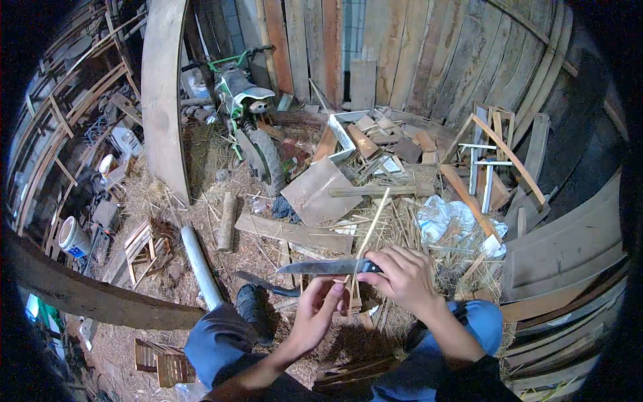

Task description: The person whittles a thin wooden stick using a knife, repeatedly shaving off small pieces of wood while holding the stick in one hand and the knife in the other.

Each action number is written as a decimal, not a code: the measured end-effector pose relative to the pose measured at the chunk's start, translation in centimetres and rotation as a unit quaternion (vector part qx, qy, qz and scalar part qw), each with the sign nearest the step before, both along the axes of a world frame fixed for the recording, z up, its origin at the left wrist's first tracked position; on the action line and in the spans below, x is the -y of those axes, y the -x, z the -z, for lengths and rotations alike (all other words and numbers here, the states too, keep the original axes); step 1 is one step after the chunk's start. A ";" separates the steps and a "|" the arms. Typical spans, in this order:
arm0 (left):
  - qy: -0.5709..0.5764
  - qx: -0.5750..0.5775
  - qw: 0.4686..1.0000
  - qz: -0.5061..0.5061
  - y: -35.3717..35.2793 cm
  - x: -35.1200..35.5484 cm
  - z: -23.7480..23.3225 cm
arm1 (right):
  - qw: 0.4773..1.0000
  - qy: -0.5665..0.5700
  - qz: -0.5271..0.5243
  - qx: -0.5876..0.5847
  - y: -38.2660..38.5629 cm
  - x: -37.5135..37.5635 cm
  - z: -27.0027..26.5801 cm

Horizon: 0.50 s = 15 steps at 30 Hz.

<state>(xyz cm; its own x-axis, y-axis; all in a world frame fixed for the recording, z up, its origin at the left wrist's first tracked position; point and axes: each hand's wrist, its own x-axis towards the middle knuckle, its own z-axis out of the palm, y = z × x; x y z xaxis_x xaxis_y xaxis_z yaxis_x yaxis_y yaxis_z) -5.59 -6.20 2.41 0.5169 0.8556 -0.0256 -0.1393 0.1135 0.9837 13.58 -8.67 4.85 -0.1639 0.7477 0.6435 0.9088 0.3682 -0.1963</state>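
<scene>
My right hand (402, 276) grips the dark handle of a long knife (318, 267), its blade lying level and pointing left. My left hand (316, 313) is below the blade and holds the lower end of a thin bamboo strip (370, 231) that rises up and to the right across the blade. My knees in blue trousers (214, 338) frame the hands. A black shoe (253, 303) rests on the straw just left of my left hand.
Straw, split strips and board offcuts (315, 191) litter the ground. A green motorbike (248, 107) leans at the plank wall. A grey pipe (199, 264), a short log (228, 221), a white bucket (72, 236), small wooden crates (144, 244) and crumpled plastic (445, 218) lie around.
</scene>
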 end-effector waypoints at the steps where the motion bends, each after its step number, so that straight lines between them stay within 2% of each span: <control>1: 0.006 -0.002 1.000 -0.006 0.1 0.0 -0.2 | 1.000 0.000 0.000 0.001 0.0 -0.1 0.1; 3: 0.012 -0.004 1.000 -0.014 0.3 0.0 -0.1 | 1.000 -0.012 -0.011 0.000 0.1 -0.2 0.1; 5: 0.006 -0.100 0.994 0.030 0.5 -0.2 0.5 | 1.000 -0.011 -0.018 0.007 0.3 0.0 -0.1; 6: 0.006 -0.100 0.995 0.028 0.3 -0.3 1.0 | 1.000 -0.010 -0.024 0.013 0.4 0.0 -0.2; 8: -0.037 0.011 0.999 -0.003 -0.4 -0.2 1.7 | 0.999 -0.013 -0.029 0.023 0.4 -0.1 -0.1; 9: -0.023 0.019 1.000 0.006 -0.4 -0.4 1.3 | 0.999 -0.016 -0.032 0.033 0.4 0.0 -0.1; 10: -0.023 0.019 1.000 0.006 -0.1 -0.5 1.3 | 0.999 -0.016 -0.032 0.033 0.6 0.0 -0.2; 12: 0.079 0.029 0.993 0.080 0.7 -0.7 1.3 | 0.998 -0.019 -0.050 0.014 0.9 0.1 -0.5; 15: 0.028 -0.036 0.998 0.046 0.6 -0.5 1.4 | 0.999 -0.004 -0.051 0.015 0.7 0.2 -0.4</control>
